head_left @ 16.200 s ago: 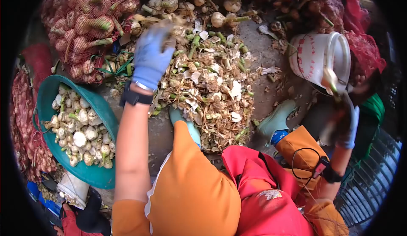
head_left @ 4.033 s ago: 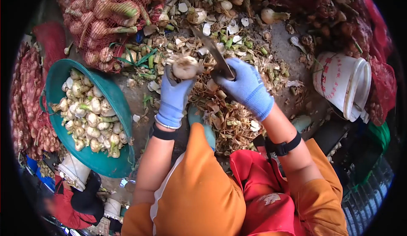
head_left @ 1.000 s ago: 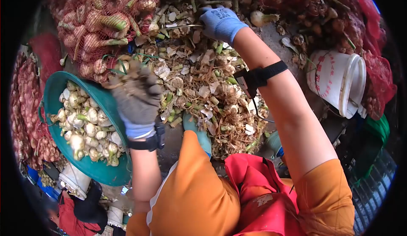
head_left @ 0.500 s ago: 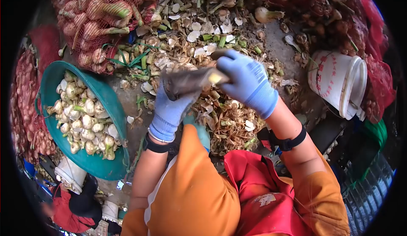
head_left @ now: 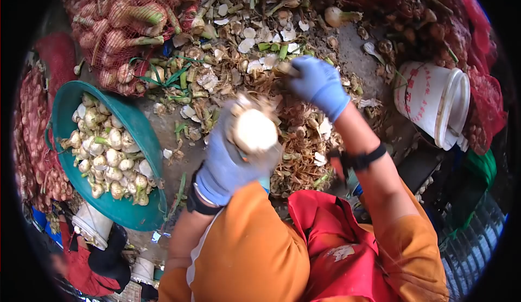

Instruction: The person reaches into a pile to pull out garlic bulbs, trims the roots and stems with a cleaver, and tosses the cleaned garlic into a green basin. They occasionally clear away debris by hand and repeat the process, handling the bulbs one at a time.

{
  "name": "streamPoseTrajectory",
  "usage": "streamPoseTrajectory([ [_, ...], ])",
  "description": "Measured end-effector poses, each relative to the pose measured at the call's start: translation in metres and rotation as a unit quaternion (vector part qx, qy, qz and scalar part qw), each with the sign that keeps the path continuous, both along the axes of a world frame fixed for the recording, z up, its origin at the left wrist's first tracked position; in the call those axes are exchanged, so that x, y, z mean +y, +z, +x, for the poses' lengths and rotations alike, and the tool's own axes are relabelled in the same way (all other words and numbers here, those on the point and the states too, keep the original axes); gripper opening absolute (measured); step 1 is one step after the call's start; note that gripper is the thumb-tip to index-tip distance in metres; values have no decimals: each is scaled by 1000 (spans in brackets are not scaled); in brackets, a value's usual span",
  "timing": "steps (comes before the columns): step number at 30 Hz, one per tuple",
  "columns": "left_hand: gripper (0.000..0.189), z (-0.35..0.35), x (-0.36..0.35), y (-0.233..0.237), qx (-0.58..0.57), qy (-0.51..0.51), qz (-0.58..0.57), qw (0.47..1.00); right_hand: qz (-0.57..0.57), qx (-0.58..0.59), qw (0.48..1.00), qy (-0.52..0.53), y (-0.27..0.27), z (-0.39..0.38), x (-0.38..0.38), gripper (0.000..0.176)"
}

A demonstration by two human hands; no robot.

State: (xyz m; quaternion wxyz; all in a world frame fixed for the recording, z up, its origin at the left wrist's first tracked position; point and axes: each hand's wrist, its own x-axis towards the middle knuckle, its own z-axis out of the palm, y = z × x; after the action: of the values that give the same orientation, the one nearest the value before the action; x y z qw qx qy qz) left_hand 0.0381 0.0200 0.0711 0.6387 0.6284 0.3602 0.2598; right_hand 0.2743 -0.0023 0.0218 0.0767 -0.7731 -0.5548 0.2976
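Observation:
My left hand (head_left: 220,163), in a blue knit glove, is closed around a garlic bulb (head_left: 255,131) whose pale, cut-looking face is turned up; dry roots or skin blur along its upper edge. Further up and to the right, my right hand (head_left: 317,86), gloved alike, is closed on what looks like a knife (head_left: 288,70). Only a light tan end of it shows, and its blade is lost in blur. Under both hands lies a heap of dry garlic trimmings (head_left: 298,163). At my left a tilted green tub (head_left: 116,215) holds many trimmed garlic bulbs (head_left: 111,155).
Red mesh bags of garlic (head_left: 127,22) stand at upper left and upper right. A white bucket (head_left: 429,101) lies tipped at right. Stem pieces and peelings cover the ground (head_left: 374,63). At lower left is another person in red (head_left: 89,266).
My hands have drawn apart: the left moved down and right, the right slightly up and right. The bulb's pale face now shows, where a dark blurred shape spanned both hands.

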Motion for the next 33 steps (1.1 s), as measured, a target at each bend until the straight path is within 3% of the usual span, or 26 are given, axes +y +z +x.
streamPoseTrajectory([
  [1,71,-1,1,11,28,-45,21,998,-39,11,996,-81,-15,17,-2,19],
  [3,75,2,3,-20,-43,35,28,998,-79,221,958,-164,-13,12,1,23],
  [4,78,0,-2,-23,-24,59,-92,994,-112,370,899,-206,-5,1,-3,25],
  [5,81,3,2,-25,-11,84,-198,977,-160,404,873,-223,22,-12,4,27],
  [6,86,7,9,-40,138,5,65,988,-87,484,834,-249,19,-27,3,27],
  [7,80,2,3,-51,161,9,113,980,-19,560,783,-271,12,-35,-1,28],
  [8,77,4,4,-52,20,69,-75,995,-37,526,818,-231,25,-33,4,27],
  [9,73,6,3,-47,-118,126,-263,949,-60,491,848,-192,41,-32,7,26],
  [10,60,-1,7,-33,-185,132,-373,900,111,346,931,-27,42,-31,9,26],
  [11,51,-11,18,-22,100,0,-149,984,109,210,969,69,50,-28,14,28],
  [13,44,-1,18,-16,-102,225,-341,907,3,80,990,119,24,-8,21,28],
  [14,50,-10,35,-26,-29,184,-179,966,-165,99,978,84,18,4,30,33],
  [15,54,-17,48,-15,-117,219,-191,950,-218,59,971,76,9,14,37,33],
  [16,46,-35,64,-7,-230,244,-285,898,-174,82,980,48,-1,24,41,34],
  [17,26,-45,78,7,-377,135,-326,856,-131,105,986,25,-10,32,46,36],
  [18,26,-56,92,15,-510,20,-353,784,-36,64,997,32,-13,32,53,37],
  [19,35,-73,106,6,-617,-88,-400,672,63,21,997,35,-14,30,63,38],
  [21,43,-51,101,12,-543,1,-385,746,131,-108,983,70,-53,32,82,38],
  [23,59,-13,86,6,-353,149,-406,830,111,-167,977,80,-68,27,92,35],
  [24,62,-5,80,-16,-316,159,-411,840,110,-168,976,80,-59,24,98,35],
  [25,61,2,66,-36,-260,182,-372,872,37,-99,992,64,-42,20,103,34],
  [26,56,9,57,-50,-233,180,-385,875,-40,-29,998,49,-33,13,101,33],
  [27,50,12,46,-63,-202,199,-381,880,-10,-17,998,68,-36,7,91,34],
  [30,47,12,31,-92,-201,211,-435,852,60,-123,988,77,-35,-3,80,37],
  [33,42,7,27,-96,-203,187,-486,829,-11,-89,995,38,-36,7,103,39],
])
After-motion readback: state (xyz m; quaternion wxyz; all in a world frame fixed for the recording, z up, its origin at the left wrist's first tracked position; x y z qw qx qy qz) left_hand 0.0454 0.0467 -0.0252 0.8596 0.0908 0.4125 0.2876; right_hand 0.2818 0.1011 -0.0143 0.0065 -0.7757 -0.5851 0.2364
